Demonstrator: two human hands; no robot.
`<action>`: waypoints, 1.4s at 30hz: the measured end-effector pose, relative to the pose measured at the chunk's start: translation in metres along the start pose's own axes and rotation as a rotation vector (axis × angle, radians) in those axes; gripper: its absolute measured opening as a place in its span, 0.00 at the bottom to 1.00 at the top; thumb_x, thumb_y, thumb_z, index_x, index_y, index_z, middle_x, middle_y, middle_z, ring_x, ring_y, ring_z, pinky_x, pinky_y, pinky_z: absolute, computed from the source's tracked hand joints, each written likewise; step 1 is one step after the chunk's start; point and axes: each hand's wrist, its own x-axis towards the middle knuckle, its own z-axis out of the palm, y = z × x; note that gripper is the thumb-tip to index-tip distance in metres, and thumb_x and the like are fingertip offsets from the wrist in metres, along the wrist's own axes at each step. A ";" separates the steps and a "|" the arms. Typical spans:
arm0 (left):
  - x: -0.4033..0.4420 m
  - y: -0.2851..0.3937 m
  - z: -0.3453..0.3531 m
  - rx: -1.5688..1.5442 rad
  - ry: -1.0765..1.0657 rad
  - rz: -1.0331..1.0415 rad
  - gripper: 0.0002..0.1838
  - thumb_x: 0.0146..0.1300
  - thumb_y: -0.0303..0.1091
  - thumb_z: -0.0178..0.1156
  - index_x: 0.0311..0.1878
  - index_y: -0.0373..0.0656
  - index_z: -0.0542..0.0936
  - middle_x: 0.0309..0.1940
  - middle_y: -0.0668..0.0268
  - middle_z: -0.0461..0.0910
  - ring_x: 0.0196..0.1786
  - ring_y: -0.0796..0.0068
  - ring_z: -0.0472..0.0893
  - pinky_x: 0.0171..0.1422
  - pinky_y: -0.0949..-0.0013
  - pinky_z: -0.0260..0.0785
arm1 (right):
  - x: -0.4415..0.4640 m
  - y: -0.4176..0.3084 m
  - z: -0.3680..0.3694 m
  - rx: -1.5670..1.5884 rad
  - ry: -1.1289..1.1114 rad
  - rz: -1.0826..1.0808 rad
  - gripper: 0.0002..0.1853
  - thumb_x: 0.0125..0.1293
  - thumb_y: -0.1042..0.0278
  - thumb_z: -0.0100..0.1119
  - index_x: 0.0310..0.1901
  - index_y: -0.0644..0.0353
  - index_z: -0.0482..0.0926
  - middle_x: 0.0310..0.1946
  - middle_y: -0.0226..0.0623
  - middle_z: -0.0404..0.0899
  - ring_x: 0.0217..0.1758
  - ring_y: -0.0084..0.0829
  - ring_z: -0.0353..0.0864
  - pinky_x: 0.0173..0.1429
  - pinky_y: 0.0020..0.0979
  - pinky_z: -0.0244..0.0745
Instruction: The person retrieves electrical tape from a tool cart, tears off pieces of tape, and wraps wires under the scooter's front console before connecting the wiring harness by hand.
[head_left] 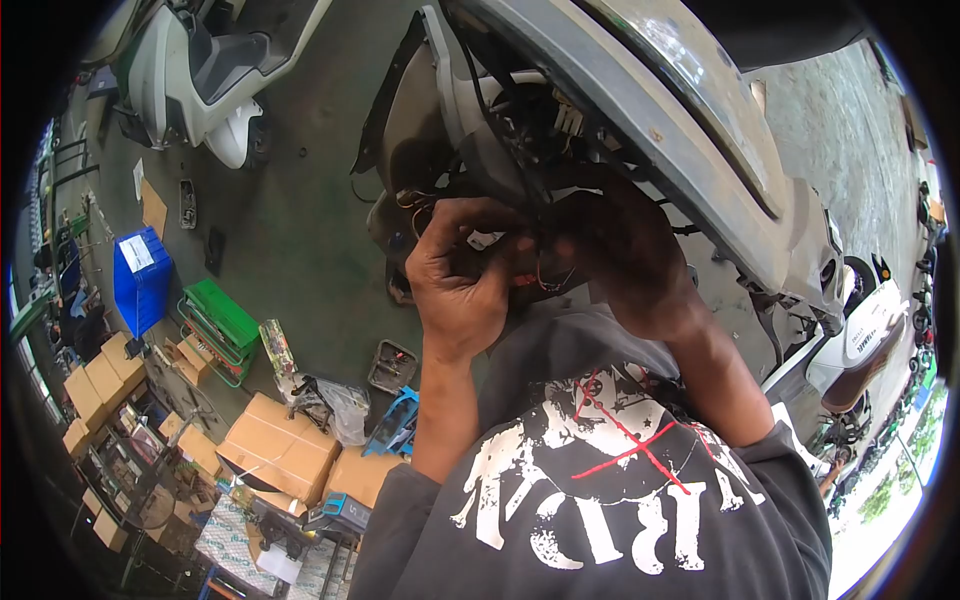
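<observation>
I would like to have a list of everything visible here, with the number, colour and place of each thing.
Dismantled scooter: one, grey, top centre to right
Wires: several, partly reddish, at the hands
White scooters: two, white, upper left and right edge
Blue bin: one, blue, left
Green rack: one, green, left
Cardboard boxes: several, brown, lower left
Small trays: two, grey, floor at left
Plastic bag: one, clear, beside the boxes
Edge clutter: uncountable, mixed, too small to name
Shirt: one, dark with white print, bottom
Left hand: one, bare, centre
Right hand: one, bare, shadowed, right of centre
</observation>
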 end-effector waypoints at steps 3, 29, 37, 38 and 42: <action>-0.001 -0.004 -0.002 0.026 0.007 0.031 0.17 0.54 0.06 0.61 0.45 0.34 0.80 0.41 0.63 0.83 0.47 0.74 0.81 0.50 0.72 0.78 | 0.001 0.002 -0.008 0.035 -0.029 0.029 0.25 0.73 0.74 0.60 0.69 0.63 0.68 0.49 0.34 0.82 0.53 0.24 0.78 0.61 0.29 0.72; 0.022 0.034 -0.014 0.919 -0.103 0.477 0.27 0.44 0.24 0.77 0.50 0.49 0.79 0.50 0.67 0.81 0.53 0.64 0.77 0.59 0.56 0.64 | -0.016 0.001 0.006 -0.636 0.143 -0.191 0.08 0.67 0.80 0.59 0.47 0.67 0.82 0.43 0.37 0.85 0.45 0.25 0.84 0.50 0.28 0.80; 0.012 0.028 -0.004 -0.071 -0.004 -0.305 0.30 0.54 0.12 0.71 0.56 0.37 0.67 0.43 0.57 0.83 0.45 0.71 0.86 0.48 0.69 0.84 | -0.028 -0.002 0.014 -0.462 0.189 -0.059 0.18 0.67 0.84 0.57 0.59 0.68 0.76 0.49 0.40 0.84 0.48 0.26 0.85 0.51 0.28 0.80; 0.011 0.029 -0.005 -0.071 0.010 -0.345 0.29 0.55 0.12 0.70 0.56 0.37 0.67 0.42 0.56 0.83 0.44 0.70 0.86 0.48 0.69 0.85 | -0.029 -0.004 0.015 -0.451 0.186 -0.109 0.20 0.67 0.84 0.57 0.61 0.68 0.75 0.50 0.40 0.84 0.50 0.27 0.85 0.52 0.28 0.80; 0.011 0.025 -0.002 0.006 0.009 -0.390 0.27 0.57 0.11 0.68 0.55 0.37 0.67 0.43 0.54 0.83 0.43 0.69 0.87 0.45 0.69 0.85 | -0.042 -0.016 0.020 -0.538 0.218 -0.145 0.24 0.64 0.81 0.61 0.62 0.68 0.73 0.50 0.45 0.83 0.49 0.37 0.86 0.52 0.37 0.80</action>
